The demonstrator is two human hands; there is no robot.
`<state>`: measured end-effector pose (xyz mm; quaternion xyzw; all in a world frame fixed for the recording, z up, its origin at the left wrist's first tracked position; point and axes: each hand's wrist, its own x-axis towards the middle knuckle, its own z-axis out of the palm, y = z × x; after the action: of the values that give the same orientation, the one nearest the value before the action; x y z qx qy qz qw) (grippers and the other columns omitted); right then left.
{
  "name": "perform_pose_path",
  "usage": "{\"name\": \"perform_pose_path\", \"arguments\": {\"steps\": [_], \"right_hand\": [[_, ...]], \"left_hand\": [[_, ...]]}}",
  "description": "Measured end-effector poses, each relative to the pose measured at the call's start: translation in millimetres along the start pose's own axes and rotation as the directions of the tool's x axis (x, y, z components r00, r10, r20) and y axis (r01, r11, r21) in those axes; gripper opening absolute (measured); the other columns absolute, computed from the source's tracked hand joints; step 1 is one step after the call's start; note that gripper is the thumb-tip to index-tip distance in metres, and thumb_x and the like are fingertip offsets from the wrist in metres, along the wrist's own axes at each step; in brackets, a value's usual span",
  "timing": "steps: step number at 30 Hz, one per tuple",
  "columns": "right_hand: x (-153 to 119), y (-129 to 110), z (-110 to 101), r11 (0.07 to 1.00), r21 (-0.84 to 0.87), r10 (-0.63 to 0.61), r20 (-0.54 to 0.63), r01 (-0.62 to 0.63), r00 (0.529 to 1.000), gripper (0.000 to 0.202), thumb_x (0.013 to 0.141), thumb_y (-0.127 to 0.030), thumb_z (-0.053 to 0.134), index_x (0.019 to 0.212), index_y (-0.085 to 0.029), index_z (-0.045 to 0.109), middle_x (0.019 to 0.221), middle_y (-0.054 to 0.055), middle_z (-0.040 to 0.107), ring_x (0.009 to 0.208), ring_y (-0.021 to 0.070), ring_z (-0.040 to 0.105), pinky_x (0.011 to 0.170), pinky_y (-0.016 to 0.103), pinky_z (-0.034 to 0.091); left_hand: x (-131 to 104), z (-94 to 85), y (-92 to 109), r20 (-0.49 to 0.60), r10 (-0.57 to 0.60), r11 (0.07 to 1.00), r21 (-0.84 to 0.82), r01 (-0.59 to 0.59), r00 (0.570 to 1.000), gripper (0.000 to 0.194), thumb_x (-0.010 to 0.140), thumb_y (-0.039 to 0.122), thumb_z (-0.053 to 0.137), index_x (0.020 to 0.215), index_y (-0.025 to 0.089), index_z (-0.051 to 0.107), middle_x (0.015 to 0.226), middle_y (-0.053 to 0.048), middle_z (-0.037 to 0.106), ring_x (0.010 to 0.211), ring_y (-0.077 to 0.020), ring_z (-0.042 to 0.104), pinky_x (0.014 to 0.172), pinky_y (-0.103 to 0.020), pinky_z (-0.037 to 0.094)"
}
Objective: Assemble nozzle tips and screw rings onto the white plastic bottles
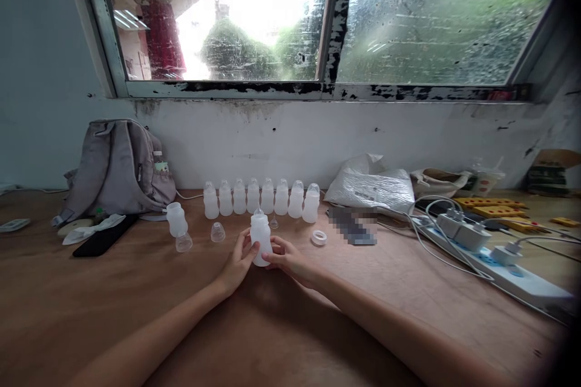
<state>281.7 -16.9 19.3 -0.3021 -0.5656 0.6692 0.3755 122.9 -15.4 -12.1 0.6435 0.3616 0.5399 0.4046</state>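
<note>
A frosted white bottle (260, 240) stands upright between my two hands near the middle of the table. My left hand (240, 261) grips its left side, and my right hand (287, 259) holds it from the right. Something small and clear shows at its top, too small to make out. Behind it is a row of several capped bottles (239, 196). A clear dome cap (218, 232) lies to the left, and a small clear piece (274, 222) lies just right of the held bottle. A white ring (318, 237) rests farther right.
At left an uncapped bottle (176, 220) touches a clear cap (184, 243). Beyond are a black phone-like slab (104, 236) and a grey backpack (111, 163). On the right are a silver packet (372, 184), cables and a power strip (526, 281). A wall with windows stands behind.
</note>
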Motion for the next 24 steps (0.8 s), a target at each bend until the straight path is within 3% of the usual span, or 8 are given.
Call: {"name": "perform_pose_path", "arguments": {"steps": [3,5,7,10,12,14,17,24], "right_hand": [[4.1,0.4,-8.0,0.999,0.02,-0.032,-0.062,0.033,0.998,0.033,0.067,-0.03,0.064,0.096,-0.02,0.055,0.085,0.002,0.058,0.079,0.0153,0.056,0.063,0.024,0.047],[7.1,0.1,-15.3,0.998,0.046,-0.048,-0.099,0.053,0.994,0.027,0.07,-0.031,0.06,0.094,-0.02,0.056,0.084,0.002,0.057,0.074,0.0141,0.056,0.059,0.023,0.048],[10.4,0.9,-23.6,0.995,0.082,-0.053,-0.124,0.063,0.991,0.026,0.073,-0.032,0.057,0.096,-0.02,0.054,0.083,0.003,0.057,0.069,0.0134,0.056,0.06,0.025,0.049],[16.0,5.7,-36.5,0.988,0.124,-0.064,-0.177,0.087,0.982,0.026,0.073,-0.032,0.057,0.096,-0.02,0.052,0.085,0.003,0.056,0.065,0.0134,0.057,0.062,0.029,0.05],[19.9,10.3,-44.3,0.985,0.129,-0.079,-0.234,0.111,0.969,0.025,0.072,-0.032,0.058,0.093,-0.02,0.052,0.084,0.003,0.056,0.062,0.0129,0.056,0.059,0.029,0.05],[23.1,14.4,-50.1,0.983,0.129,-0.089,-0.278,0.129,0.957,0.024,0.072,-0.033,0.058,0.091,-0.02,0.052,0.08,0.002,0.056,0.058,0.0121,0.055,0.056,0.028,0.05],[25.5,18.0,-54.0,0.98,0.127,-0.109,-0.291,0.151,0.951,0.023,0.071,-0.034,0.058,0.089,-0.02,0.053,0.077,0.001,0.055,0.057,0.0113,0.054,0.052,0.026,0.05],[23.1,18.4,-48.2,0.984,0.065,-0.145,-0.244,0.165,0.959,0.024,0.069,-0.031,0.06,0.089,-0.019,0.057,0.082,0.003,0.056,0.063,0.0126,0.053,0.049,0.025,0.049]], "left_hand": [[12.4,-20.9,-2.2,-0.097,0.132,0.955,0.281,-0.1,0.987,0.026,0.081,0.034,0.047,0.104,0.022,0.05,0.11,-0.006,0.054,0.107,-0.0207,0.046,0.094,-0.035,0.031],[22.4,-41.8,-4.6,-0.17,0.277,0.876,0.45,-0.176,0.946,0.023,0.079,0.029,0.049,0.099,0.02,0.054,0.108,-0.007,0.054,0.106,-0.0215,0.045,0.096,-0.036,0.029],[31.7,-64.3,-9.5,-0.241,0.335,0.835,0.524,-0.168,0.911,0.025,0.073,0.025,0.054,0.097,0.019,0.055,0.108,-0.007,0.053,0.108,-0.0228,0.043,0.098,-0.037,0.026],[42.1,-91.2,-21.5,-0.38,0.166,0.926,0.376,-0.012,0.91,0.026,0.062,0.021,0.061,0.088,0.019,0.06,0.101,-0.007,0.057,0.108,-0.0253,0.042,0.099,-0.039,0.023],[46.3,-100.1,-29.3,-0.405,0.063,0.958,0.281,0.059,0.912,0.02,0.06,0.023,0.063,0.08,0.018,0.062,0.089,-0.006,0.06,0.1,-0.0264,0.048,0.095,-0.042,0.028],[48.1,-101.1,-33.7,-0.408,0.003,0.976,0.202,0.087,0.913,0.022,0.062,0.03,0.063,0.08,0.017,0.061,0.083,-0.006,0.061,0.09,-0.025,0.054,0.088,-0.042,0.036],[47.1,-92.1,-32.8,-0.408,-0.078,0.994,0.036,0.101,0.909,0.032,0.069,0.039,0.057,0.091,0.015,0.057,0.09,-0.008,0.061,0.084,-0.0203,0.057,0.076,-0.035,0.045],[36.6,-65.6,-20.4,-0.292,-0.197,0.961,-0.246,0.125,0.936,0.027,0.071,0.033,0.06,0.088,0.013,0.057,0.092,-0.008,0.061,0.075,-0.0125,0.06,0.073,-0.028,0.049]]}}
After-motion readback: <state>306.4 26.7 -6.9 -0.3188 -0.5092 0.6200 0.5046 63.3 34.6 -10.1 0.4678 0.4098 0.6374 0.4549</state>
